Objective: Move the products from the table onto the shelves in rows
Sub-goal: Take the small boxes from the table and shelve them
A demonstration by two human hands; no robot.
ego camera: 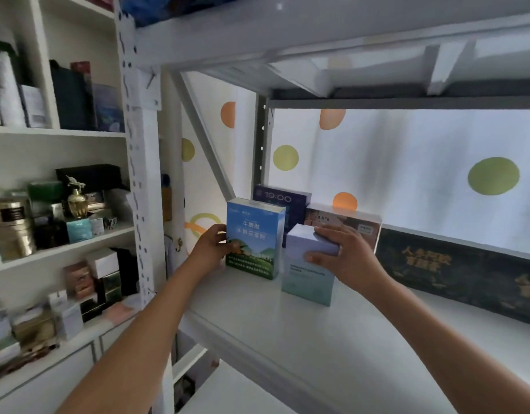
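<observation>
**Two boxes in hand, both easy to knock askew**

Two upright cartons stand on the white shelf (287,330), one under each of my hands, and I read this as the moment of squaring them into a front row.

On the left, my left hand (211,246) grips the left edge of the blue-and-green box (253,237), fingers curled round its side. That box is tall and thin, standing on a narrow base near the shelf's left end. I judge that a push too high on its side could tip it rightward into its neighbour, or pivot it out of line.

To its right, just beside it, stands the pale lilac box (310,264), fading to teal toward the bottom. My right hand (344,255) grasps it from the right, fingers over the top, thumb on the front face. It sits nearer the shelf's front lip; dragging it forward could slide it off.

Behind both I see a dark blue box (283,201) and a clear-fronted brown box (344,219); shoving either front carton back could nudge them. Farther right, a long dark box with gold lettering (455,273) lies along the rear.

Both cartons look crisp, printed and undented.
</observation>
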